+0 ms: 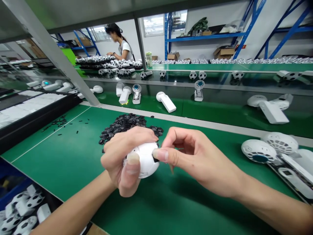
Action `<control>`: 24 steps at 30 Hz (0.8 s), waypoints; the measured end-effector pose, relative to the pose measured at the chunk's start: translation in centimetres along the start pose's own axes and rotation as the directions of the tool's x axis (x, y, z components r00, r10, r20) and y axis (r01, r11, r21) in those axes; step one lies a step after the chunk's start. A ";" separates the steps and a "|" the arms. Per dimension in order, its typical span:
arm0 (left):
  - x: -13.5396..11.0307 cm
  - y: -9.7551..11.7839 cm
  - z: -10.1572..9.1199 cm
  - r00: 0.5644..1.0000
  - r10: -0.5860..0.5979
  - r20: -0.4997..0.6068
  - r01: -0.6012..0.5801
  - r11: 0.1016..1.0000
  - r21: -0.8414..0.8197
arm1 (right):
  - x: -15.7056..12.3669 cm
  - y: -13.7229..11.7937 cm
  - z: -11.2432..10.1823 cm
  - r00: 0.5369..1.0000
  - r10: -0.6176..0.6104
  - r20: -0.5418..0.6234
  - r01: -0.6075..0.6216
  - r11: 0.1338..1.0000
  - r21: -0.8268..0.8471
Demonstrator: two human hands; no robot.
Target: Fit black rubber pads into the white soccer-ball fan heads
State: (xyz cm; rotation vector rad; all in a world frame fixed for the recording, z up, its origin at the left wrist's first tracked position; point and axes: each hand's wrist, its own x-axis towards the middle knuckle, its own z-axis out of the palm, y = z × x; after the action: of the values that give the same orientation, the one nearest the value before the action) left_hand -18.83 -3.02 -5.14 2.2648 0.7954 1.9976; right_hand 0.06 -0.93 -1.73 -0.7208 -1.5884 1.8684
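My left hand is wrapped round a white domed fan housing, its thumb lying across the front. At the housing's right edge, my right hand pinches a small black piece between thumb and fingertips, pressed against the white shell. Most of that piece is covered by the thumb. Just behind my hands lies a heap of small black pieces on the green table.
White fan units lie at the right. Beyond a pale rail, more units such as a white handheld fan rest on a green conveyor. Soccer-patterned parts fill a bin at lower left. A metal post slants at left; a person works behind.
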 end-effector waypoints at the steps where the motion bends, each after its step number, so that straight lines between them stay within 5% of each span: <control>1: 0.0 -0.1 0.1 1.000 0.023 -0.003 -0.023 1.000 0.003 | -0.1 0.1 0.1 1.000 0.007 -0.007 -0.007 1.000 -0.003; 6: 0.2 -0.3 0.3 0.996 0.088 0.031 -0.089 0.996 0.018 | -0.3 0.0 0.6 0.997 0.051 -0.054 -0.049 0.997 0.054; 12: 1.0 0.0 -0.3 0.973 0.163 0.165 -0.165 0.986 0.001 | -0.2 -0.1 0.7 0.976 0.213 0.042 -0.217 0.938 0.271; 18: 1.1 0.9 -0.9 0.944 0.108 0.312 -0.089 0.993 -0.074 | 0.0 0.6 -0.5 0.922 0.350 0.166 -0.381 0.896 0.229; 24: 0.5 0.9 -0.9 0.897 0.117 0.426 -0.090 0.992 -0.083 | -0.3 1.4 -0.9 0.912 0.369 0.181 -0.400 0.896 0.193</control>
State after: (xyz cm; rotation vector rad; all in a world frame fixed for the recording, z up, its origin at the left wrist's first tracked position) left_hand -19.34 -3.85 -4.18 2.6144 0.5702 1.4322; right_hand 0.75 -0.71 -3.23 -0.8662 -1.3499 2.3911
